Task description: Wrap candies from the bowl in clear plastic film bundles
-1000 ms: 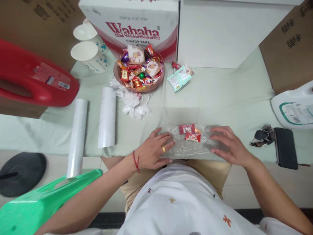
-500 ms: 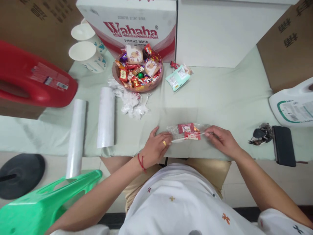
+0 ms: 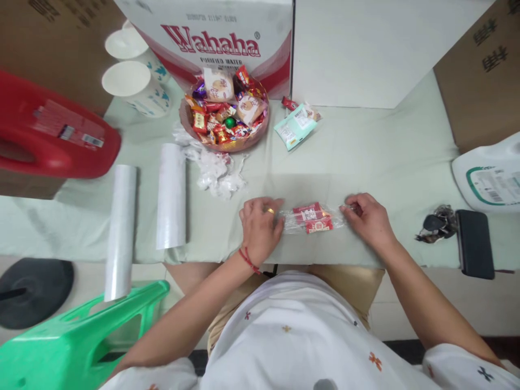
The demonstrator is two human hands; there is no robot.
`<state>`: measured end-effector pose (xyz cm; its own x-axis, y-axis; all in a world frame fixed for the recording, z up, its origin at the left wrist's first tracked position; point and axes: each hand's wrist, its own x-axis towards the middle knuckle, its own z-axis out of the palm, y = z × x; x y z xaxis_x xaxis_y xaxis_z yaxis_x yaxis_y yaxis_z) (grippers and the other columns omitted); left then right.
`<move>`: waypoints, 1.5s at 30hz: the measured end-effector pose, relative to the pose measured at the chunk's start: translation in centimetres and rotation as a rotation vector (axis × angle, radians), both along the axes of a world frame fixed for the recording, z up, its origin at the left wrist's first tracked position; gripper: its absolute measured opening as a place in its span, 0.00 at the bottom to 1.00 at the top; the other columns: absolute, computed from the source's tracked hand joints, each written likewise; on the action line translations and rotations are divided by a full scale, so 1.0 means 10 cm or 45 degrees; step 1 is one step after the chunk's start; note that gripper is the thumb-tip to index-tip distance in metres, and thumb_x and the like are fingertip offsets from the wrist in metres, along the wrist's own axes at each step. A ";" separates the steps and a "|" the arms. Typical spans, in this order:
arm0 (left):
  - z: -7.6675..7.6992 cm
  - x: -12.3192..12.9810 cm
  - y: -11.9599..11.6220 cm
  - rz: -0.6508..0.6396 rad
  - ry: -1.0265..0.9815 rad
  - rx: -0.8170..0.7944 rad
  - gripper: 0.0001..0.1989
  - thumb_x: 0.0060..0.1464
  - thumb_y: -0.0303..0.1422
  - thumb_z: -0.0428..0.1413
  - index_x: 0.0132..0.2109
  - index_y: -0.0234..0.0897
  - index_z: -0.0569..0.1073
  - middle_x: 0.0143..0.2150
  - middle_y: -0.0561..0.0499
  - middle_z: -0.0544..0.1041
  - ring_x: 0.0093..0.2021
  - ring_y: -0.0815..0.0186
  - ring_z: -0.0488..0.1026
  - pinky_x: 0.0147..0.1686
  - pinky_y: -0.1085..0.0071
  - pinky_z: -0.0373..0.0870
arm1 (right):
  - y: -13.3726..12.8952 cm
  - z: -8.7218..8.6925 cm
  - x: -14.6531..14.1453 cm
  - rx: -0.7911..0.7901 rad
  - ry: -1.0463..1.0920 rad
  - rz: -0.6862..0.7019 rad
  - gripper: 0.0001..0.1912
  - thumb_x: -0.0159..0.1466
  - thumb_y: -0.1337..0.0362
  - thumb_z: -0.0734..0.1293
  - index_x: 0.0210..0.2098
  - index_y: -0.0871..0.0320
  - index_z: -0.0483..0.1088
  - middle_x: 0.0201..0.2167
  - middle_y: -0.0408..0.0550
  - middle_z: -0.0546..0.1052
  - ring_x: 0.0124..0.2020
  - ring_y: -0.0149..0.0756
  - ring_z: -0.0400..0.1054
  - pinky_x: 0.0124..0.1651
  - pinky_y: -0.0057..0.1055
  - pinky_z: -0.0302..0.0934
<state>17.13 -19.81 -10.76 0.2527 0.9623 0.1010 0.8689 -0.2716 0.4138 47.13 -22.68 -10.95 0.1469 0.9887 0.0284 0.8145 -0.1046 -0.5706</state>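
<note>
A clear plastic wrap with red candy packets (image 3: pixel 312 218) inside lies near the table's front edge, stretched between my hands. My left hand (image 3: pixel 260 227), with a gold ring and red string bracelet, pinches the wrap's left end. At the wrap's right end, my right hand (image 3: pixel 368 223) has thumb and fingers pressed together on the plastic. Behind them stands a glass bowl (image 3: pixel 227 143) heaped with wrapped sweets. Crumpled white plastic (image 3: pixel 219 176) lies in front of the bowl, and a light green packet (image 3: pixel 295 127) is to its right.
Two white rolls (image 3: pixel 171 195) (image 3: pixel 122 230), paper cups (image 3: pixel 136 89) and a red jug (image 3: pixel 60 130) are at left. A Wahaha box (image 3: pixel 227 32) stands behind. Keys (image 3: pixel 436 223), a black phone (image 3: pixel 474 244) and a white jug (image 3: pixel 489 176) are at right. A green stool (image 3: pixel 81 336) is lower left.
My left hand has shifted slightly up and left and changed its hold at the wrap's end. My right hand has moved up a little. The wrap looks more gathered, and the view has shifted slightly.
</note>
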 end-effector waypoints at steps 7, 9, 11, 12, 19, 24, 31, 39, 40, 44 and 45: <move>0.21 -0.02 -0.03 -0.045 -0.107 -0.254 0.04 0.58 0.30 0.57 0.35 0.38 0.77 0.42 0.43 0.78 0.46 0.52 0.74 0.44 0.58 0.67 | -0.41 0.21 -0.54 0.534 -0.067 0.218 0.05 0.70 0.65 0.66 0.45 0.53 0.73 0.39 0.48 0.78 0.41 0.38 0.74 0.44 0.35 0.70; 0.30 -0.04 -0.07 0.009 -0.262 -0.497 0.04 0.58 0.31 0.56 0.34 0.39 0.74 0.31 0.50 0.77 0.33 0.60 0.74 0.36 0.64 0.67 | -0.57 0.17 -0.88 0.517 -0.054 0.461 0.12 0.70 0.60 0.68 0.52 0.52 0.73 0.46 0.53 0.78 0.46 0.42 0.75 0.46 0.37 0.73; 0.38 -0.06 -0.12 0.075 -0.494 -0.773 0.05 0.58 0.34 0.57 0.34 0.40 0.72 0.24 0.54 0.75 0.26 0.64 0.72 0.29 0.68 0.65 | -0.68 0.08 -1.15 0.443 -0.072 0.518 0.18 0.70 0.56 0.67 0.58 0.52 0.71 0.50 0.57 0.78 0.49 0.46 0.75 0.46 0.40 0.74; 0.40 -0.06 -0.14 0.089 -0.626 -0.902 0.06 0.58 0.36 0.57 0.34 0.40 0.71 0.23 0.55 0.75 0.25 0.65 0.72 0.28 0.69 0.66 | -0.71 0.03 -1.24 0.418 -0.065 0.495 0.19 0.71 0.57 0.66 0.60 0.52 0.70 0.51 0.59 0.77 0.51 0.48 0.75 0.46 0.42 0.75; 0.39 0.00 -0.19 -0.013 -0.823 -0.608 0.14 0.66 0.42 0.52 0.37 0.38 0.72 0.30 0.50 0.78 0.30 0.65 0.73 0.32 0.69 0.69 | -0.60 0.01 -1.23 0.146 0.430 0.013 0.11 0.74 0.58 0.61 0.51 0.50 0.72 0.37 0.47 0.81 0.33 0.38 0.75 0.38 0.36 0.72; 0.17 0.15 -0.14 -0.645 -0.650 0.024 0.14 0.66 0.27 0.48 0.47 0.41 0.78 0.48 0.46 0.83 0.52 0.60 0.76 0.53 0.59 0.68 | -0.40 0.06 -1.13 -0.057 0.379 -0.198 0.15 0.70 0.55 0.64 0.53 0.54 0.69 0.37 0.48 0.82 0.33 0.42 0.76 0.37 0.37 0.68; -0.16 0.30 0.00 -0.786 -0.337 -0.044 0.19 0.67 0.26 0.50 0.60 0.44 0.76 0.59 0.47 0.81 0.55 0.59 0.75 0.49 0.57 0.62 | -0.29 0.14 -0.88 -0.088 0.401 -0.058 0.17 0.67 0.59 0.65 0.54 0.55 0.69 0.33 0.45 0.77 0.29 0.37 0.70 0.34 0.34 0.65; -0.17 0.34 0.00 -0.853 -0.114 0.011 0.17 0.68 0.28 0.51 0.57 0.45 0.79 0.62 0.48 0.79 0.53 0.56 0.71 0.48 0.55 0.59 | 0.25 0.10 -0.14 -0.162 0.052 -0.153 0.22 0.59 0.49 0.73 0.45 0.57 0.76 0.36 0.51 0.76 0.35 0.43 0.68 0.39 0.39 0.63; -0.16 0.34 -0.01 -0.859 -0.105 0.009 0.18 0.68 0.27 0.51 0.57 0.46 0.79 0.62 0.48 0.79 0.53 0.56 0.71 0.48 0.55 0.59 | 0.33 0.09 -0.12 -0.225 0.110 -0.065 0.18 0.58 0.50 0.72 0.41 0.56 0.77 0.32 0.49 0.75 0.34 0.41 0.67 0.38 0.38 0.62; -0.13 0.37 -0.01 -0.849 -0.062 0.012 0.17 0.69 0.29 0.50 0.57 0.46 0.79 0.62 0.48 0.78 0.50 0.56 0.71 0.46 0.55 0.59 | 0.45 0.25 -0.24 -0.127 0.197 0.088 0.09 0.60 0.55 0.71 0.29 0.55 0.76 0.31 0.47 0.74 0.35 0.40 0.67 0.39 0.35 0.62; -0.12 0.37 -0.01 -0.837 -0.060 0.014 0.17 0.69 0.29 0.50 0.57 0.46 0.79 0.62 0.48 0.79 0.49 0.56 0.71 0.46 0.55 0.59 | 0.42 0.32 -0.31 -0.075 0.183 0.088 0.08 0.60 0.57 0.71 0.30 0.54 0.76 0.33 0.48 0.74 0.36 0.40 0.67 0.40 0.35 0.62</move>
<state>20.87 -19.94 -12.01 0.7826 0.6076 0.1354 0.5014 -0.7442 0.4413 43.98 -18.47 -7.78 0.0768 0.9960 -0.0460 0.7311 -0.0877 -0.6766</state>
